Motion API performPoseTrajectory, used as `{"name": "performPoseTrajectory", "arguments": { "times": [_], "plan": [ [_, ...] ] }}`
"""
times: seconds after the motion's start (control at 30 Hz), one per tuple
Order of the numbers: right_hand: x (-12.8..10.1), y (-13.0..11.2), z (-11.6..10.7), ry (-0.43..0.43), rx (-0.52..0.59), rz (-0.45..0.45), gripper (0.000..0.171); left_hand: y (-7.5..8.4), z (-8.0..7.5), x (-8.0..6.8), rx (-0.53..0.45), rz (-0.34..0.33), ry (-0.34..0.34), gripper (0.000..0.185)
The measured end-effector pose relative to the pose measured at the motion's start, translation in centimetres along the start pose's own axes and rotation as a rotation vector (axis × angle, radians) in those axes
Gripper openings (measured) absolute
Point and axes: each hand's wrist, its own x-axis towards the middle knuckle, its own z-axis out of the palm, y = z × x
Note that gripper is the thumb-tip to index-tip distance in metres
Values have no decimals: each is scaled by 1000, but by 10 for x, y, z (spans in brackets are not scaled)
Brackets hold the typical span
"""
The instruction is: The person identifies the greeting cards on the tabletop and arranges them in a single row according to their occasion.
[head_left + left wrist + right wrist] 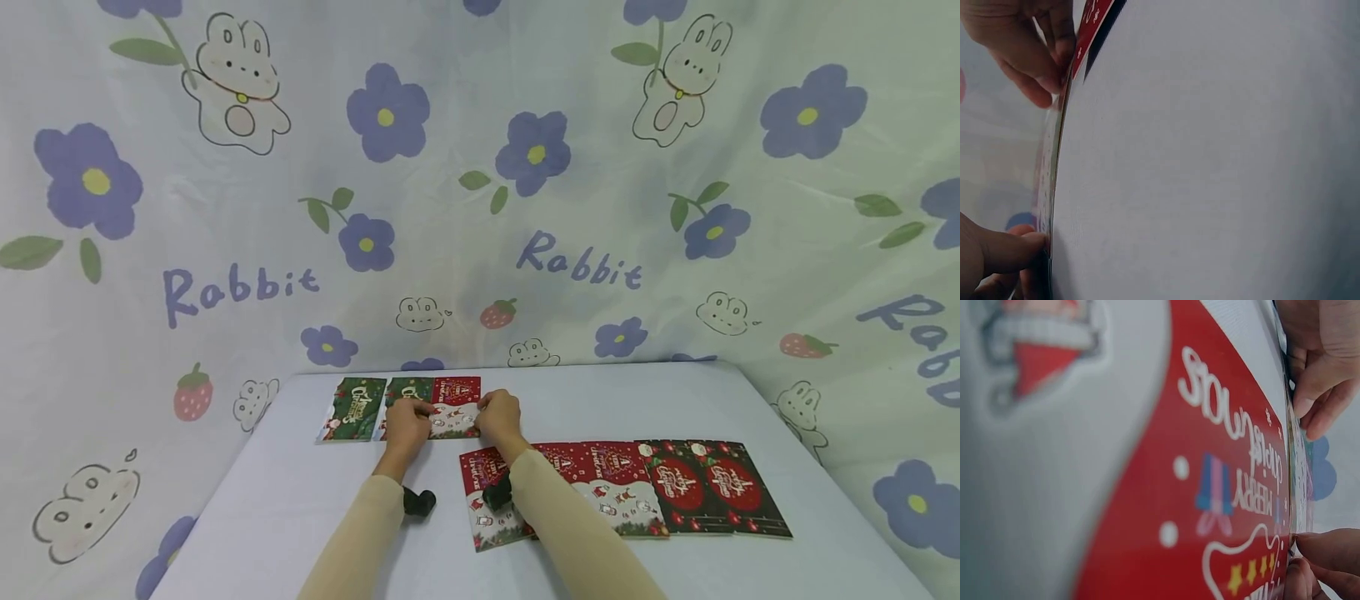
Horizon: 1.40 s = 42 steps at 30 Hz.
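Note:
Near the table's back edge a red-and-white Christmas card [456, 408] lies between both hands, its right side level with the back row. At its left edge my left hand [408, 423] pinches it, thumb and fingers at the rim. My right hand [500, 419] grips the opposite edge. In the left wrist view the right hand [1035, 47] is above and the left hand [1004, 256] below. Left of the red card, a green Christmas card [407, 388] is partly covered by the left hand. Another green card [352, 410] lies at the far left of that row.
A front row holds overlapping red cards [618, 500], partly hidden by the right sleeve, and two dark cards [738, 492] with red circles at its right end. A white cloth covers the table [262, 517]. Behind it hangs a curtain [450, 208] with rabbits and flowers.

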Motion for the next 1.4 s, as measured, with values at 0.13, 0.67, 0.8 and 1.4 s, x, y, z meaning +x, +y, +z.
{"name": "performPoseTrajectory", "arguments": {
  "times": [0.13,0.67,0.8,1.4],
  "plan": [
    [1,0,-1,-5,4,14,15,0,1,-1,2,3,4,25],
    [-2,2,-8,-48,25,-2,23,6,-8,-8,-38,18,-16,17],
    [-5,1,-13,-51,39,-16,26,10,-7,-8,-20,62,18,16],
    [-25,-3,-55,-99,91,-131,25,33,-14,-27,0,91,-74,10]
  ]
}}
